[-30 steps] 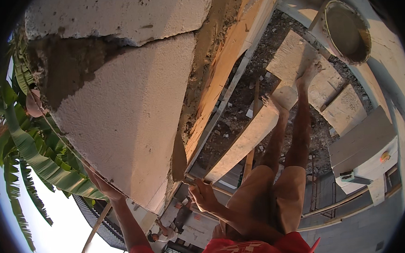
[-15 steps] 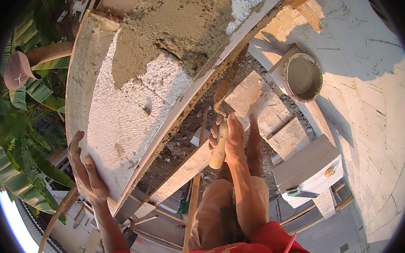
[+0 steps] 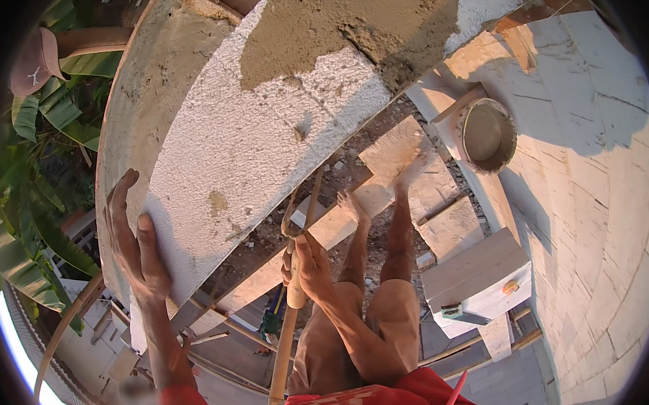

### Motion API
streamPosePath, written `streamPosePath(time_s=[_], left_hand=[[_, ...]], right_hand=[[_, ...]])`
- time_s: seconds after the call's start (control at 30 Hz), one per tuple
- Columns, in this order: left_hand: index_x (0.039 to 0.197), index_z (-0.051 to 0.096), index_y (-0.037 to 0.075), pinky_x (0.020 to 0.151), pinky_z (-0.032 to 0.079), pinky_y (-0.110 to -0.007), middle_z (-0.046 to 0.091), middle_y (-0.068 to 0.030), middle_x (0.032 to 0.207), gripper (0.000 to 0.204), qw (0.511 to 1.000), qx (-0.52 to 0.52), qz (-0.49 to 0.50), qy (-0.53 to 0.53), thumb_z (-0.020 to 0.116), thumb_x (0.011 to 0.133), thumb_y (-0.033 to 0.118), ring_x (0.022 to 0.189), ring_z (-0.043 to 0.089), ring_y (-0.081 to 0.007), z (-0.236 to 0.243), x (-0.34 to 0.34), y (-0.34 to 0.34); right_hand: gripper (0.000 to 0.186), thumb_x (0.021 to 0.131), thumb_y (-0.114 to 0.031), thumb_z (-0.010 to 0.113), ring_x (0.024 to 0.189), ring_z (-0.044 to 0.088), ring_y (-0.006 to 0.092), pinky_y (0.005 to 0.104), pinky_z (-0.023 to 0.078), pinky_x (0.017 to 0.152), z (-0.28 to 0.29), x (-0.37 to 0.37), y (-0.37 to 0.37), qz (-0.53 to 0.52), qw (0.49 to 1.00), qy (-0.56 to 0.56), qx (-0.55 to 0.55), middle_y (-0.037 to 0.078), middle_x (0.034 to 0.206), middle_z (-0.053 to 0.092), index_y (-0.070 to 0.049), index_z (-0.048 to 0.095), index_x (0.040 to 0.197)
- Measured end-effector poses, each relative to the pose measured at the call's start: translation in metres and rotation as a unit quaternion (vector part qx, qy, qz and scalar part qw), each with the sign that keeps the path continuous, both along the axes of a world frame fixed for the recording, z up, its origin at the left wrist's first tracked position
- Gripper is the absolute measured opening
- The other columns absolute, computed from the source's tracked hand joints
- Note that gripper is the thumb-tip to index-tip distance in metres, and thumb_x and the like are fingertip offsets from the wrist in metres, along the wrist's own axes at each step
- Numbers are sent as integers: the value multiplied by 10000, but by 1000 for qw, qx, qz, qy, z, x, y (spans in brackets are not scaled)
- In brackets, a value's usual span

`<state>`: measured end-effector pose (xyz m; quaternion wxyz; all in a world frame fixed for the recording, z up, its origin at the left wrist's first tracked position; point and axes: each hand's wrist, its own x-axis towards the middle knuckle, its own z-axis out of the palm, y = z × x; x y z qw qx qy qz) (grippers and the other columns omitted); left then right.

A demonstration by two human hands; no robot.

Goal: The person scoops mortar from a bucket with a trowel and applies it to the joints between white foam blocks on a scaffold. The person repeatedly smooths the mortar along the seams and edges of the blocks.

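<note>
My left hand lies with fingers stretched along the curved edge of the wall, next to its rough white face. A broad patch of wet grey-brown mortar covers the upper part of that face. In front of my knees, my right hand is closed around the wooden handle of a trowel. The trowel's neck and narrow-looking blade point away from me, just off the wall's near edge. Whether mortar lies on the blade I cannot tell.
My bare feet stand on wooden boards above rubble. A round bucket of grey mix rests to the right, beside a pale block wall. A box-like wooden piece sits by my right knee. Banana leaves and a cap are at left.
My right hand has drawn the trowel back toward me and to the left. The view has shifted, so the wall reaches further right. My left hand stays at the wall's edge.
</note>
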<state>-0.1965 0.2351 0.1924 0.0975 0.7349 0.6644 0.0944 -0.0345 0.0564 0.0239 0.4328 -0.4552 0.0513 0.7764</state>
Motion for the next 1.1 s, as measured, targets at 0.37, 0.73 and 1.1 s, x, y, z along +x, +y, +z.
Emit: streamPosePath(time_s=[0.37,0.73,1.1], left_hand=[[1407,541,24,1131,345,-519,583,-225,1380,632,999,-25,19,-7,427,1038,525,1327,513,-387,6,5,0],[1412,538,39,1141,336,-520,580,-212,1393,638,999,-14,14,-32,449,1034,544,1324,505,-401,3,1,-2],[1385,549,42,1095,383,-542,575,-237,1338,628,999,-16,12,-33,526,1004,541,1306,489,-423,5,-2,-3]], right_hand=[[376,1072,-466,460,493,542,184,348,472,458,15,-5,-33,-48,998,26,-19,53,679,539,-101,494,987],[492,1027,-604,459,493,525,175,347,458,469,10,41,43,-122,992,34,-22,35,689,518,-117,483,957],[446,1041,-567,455,537,540,199,370,481,492,10,9,25,-94,995,20,-28,48,716,530,-128,506,987]])
